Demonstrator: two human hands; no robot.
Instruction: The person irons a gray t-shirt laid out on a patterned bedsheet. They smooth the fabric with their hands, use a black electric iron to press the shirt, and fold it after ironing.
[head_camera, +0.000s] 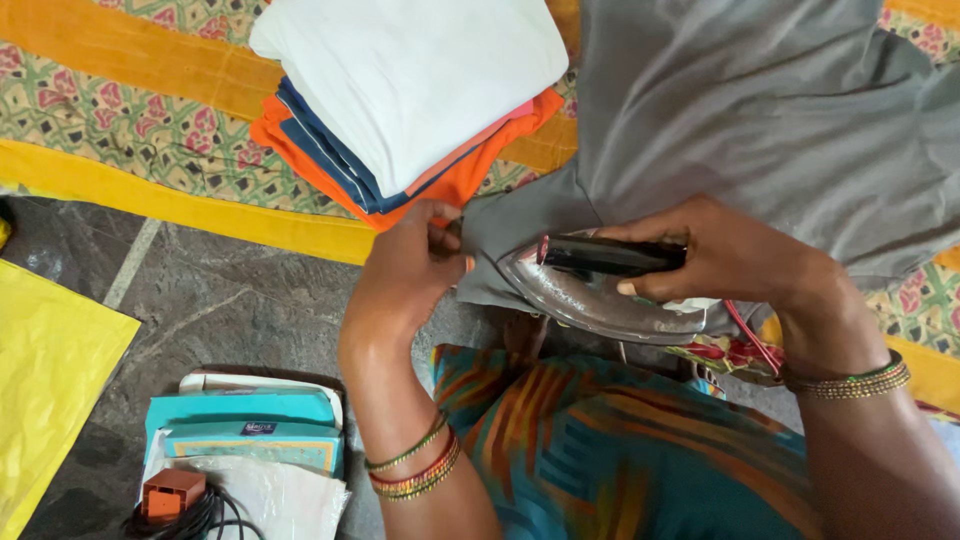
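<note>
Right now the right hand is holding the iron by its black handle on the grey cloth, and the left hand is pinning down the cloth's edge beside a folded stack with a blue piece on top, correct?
Not quite: the head view shows the top of the folded stack is white, not blue; blue and orange lie beneath. The rest holds: the right hand holds the iron on the grey cloth, and the left hand pins its edge.

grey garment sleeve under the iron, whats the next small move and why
Probably glide the metal iron with the black handle along the grey garment's sleeve toward the left hand. The right hand grips the handle, the iron's tip sits on the sleeve, and the left hand pinches the sleeve's edge taut beside the stack of folded clothes.
</note>
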